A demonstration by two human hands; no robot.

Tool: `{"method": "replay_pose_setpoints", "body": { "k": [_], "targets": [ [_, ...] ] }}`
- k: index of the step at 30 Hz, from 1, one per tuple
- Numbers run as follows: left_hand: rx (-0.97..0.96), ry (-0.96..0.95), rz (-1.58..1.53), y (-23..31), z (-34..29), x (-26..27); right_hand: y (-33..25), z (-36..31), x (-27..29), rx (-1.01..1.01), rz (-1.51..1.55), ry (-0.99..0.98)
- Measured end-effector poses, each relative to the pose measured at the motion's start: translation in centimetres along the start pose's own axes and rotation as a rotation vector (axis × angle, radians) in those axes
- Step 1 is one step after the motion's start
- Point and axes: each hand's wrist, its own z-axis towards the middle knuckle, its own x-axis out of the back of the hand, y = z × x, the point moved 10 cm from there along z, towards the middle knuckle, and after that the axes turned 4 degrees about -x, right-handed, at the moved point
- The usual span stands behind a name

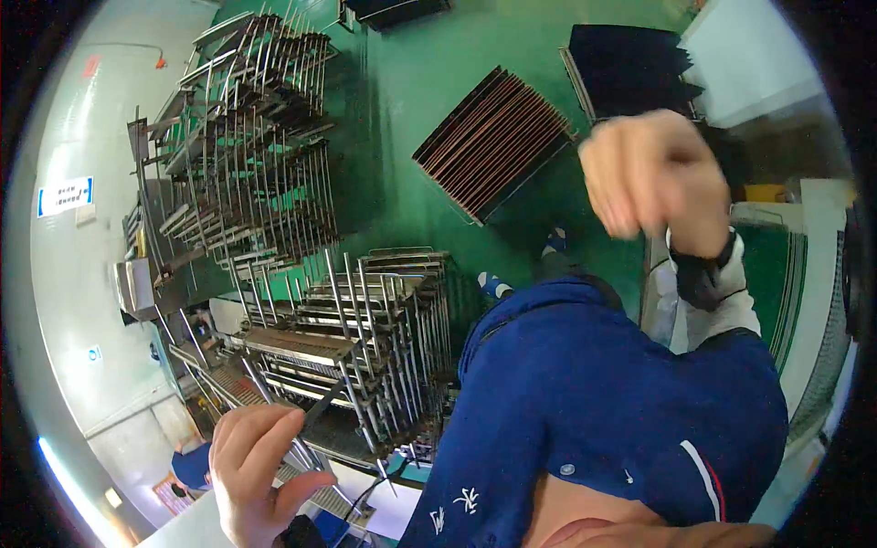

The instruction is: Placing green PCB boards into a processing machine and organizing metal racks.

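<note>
My left hand is raised at the lower left, with its thumb apart from the fingers and a gap between them. Behind its fingertips stands a metal rack of upright rods and stacked flat trays. A dark strip shows just past the fingertips; whether they touch it I cannot tell. My right hand is lifted at the upper right, its fingers bent downward and smeared by motion. Beyond it sits a dark slotted rack. Nothing can be made out in that hand.
A slotted rack with brownish edges stands on the green floor ahead. Tall rod racks crowd the left, beside a pale wall. A person in blue is at the far lower left. A pale frame lines the right.
</note>
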Motion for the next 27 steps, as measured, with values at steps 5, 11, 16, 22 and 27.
{"method": "replay_pose_setpoints", "body": {
  "k": [5,11,16,22,27],
  "targets": [
    [-0.124,0.024,-0.027,2.8,3.6,-1.3,-6.4,0.9,-5.1,0.133,0.134,-0.328],
    [-0.335,0.042,-0.317,4.5,9.0,-4.3,-11.5,-0.8,-5.3,0.192,0.150,-0.137],
    [-0.451,0.036,-0.570,4.3,17.8,-11.6,-14.3,-3.1,-4.0,0.261,0.090,0.063],
    [-0.161,-0.073,-1.086,1.0,32.9,-24.8,-16.0,-7.6,-1.4,0.224,0.116,0.615],
    [-0.164,-0.317,-0.687,-1.3,45.3,-39.7,-18.5,-9.4,-2.8,0.387,-0.051,0.769]
  ]
}}
